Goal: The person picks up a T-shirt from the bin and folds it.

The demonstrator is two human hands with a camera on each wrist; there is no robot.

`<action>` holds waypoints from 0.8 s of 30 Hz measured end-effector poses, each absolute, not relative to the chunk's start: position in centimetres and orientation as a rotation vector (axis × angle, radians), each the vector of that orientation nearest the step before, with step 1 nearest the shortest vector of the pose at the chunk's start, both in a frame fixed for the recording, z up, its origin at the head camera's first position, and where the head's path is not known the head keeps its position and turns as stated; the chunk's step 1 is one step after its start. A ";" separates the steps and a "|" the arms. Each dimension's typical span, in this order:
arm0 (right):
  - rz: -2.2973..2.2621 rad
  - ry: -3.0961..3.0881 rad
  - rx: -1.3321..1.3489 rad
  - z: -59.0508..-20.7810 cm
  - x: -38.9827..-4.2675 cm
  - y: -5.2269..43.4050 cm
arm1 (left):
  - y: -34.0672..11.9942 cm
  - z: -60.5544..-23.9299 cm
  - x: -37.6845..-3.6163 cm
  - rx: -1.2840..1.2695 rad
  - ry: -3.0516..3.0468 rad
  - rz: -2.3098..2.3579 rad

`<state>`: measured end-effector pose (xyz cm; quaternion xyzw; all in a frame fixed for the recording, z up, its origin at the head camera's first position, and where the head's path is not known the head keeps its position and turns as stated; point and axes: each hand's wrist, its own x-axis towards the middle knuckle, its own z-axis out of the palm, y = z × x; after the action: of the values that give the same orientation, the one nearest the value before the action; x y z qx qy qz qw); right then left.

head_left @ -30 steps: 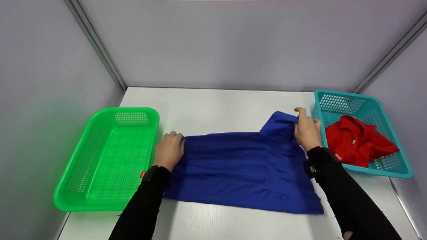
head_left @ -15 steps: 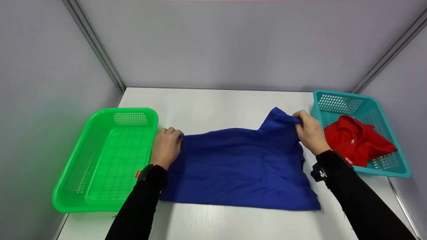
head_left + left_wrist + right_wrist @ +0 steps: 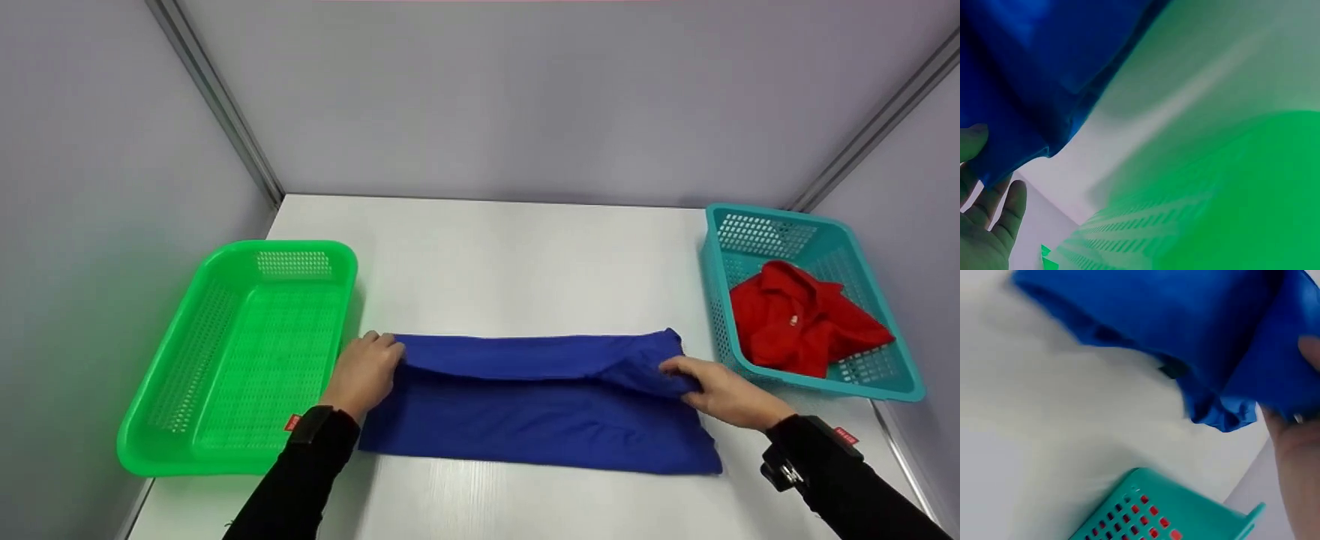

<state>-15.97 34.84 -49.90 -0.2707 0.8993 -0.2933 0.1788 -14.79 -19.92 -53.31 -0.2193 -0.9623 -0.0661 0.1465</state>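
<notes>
Head view: blue shirt [image 3: 540, 405] between fingers [image 3: 679, 367]

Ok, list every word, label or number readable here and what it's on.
None can be read.
Red tag on the left wrist strap: too small to read.
Red tag on the right wrist strap: too small to read.
Pale mark on the red shirt: too small to tell.
</notes>
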 end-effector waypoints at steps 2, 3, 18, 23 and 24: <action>-0.828 2.446 -0.764 -50.0 -15.6 35.0 | -19.7 -53.5 -14.4 -0.631 -2.824 -0.136; -0.832 2.404 -0.757 -50.1 -15.4 34.9 | -19.6 -53.6 -14.2 -0.626 -2.850 -0.110; 0.099 2.915 -0.819 -54.2 -13.0 29.2 | -17.4 -55.5 -12.3 -0.806 -3.188 -0.323; 0.271 3.153 -0.528 -56.0 -13.4 26.6 | -16.2 -55.5 -12.0 -0.870 -3.230 -0.332; 0.248 3.195 -0.489 -56.3 -13.8 26.0 | -15.9 -55.5 -12.0 -0.891 -3.232 -0.329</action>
<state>-13.78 26.04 -56.34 -0.1507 0.9844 0.0764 -0.0502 -12.00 -15.93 -55.50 -0.2629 -0.9532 -0.0971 -0.1131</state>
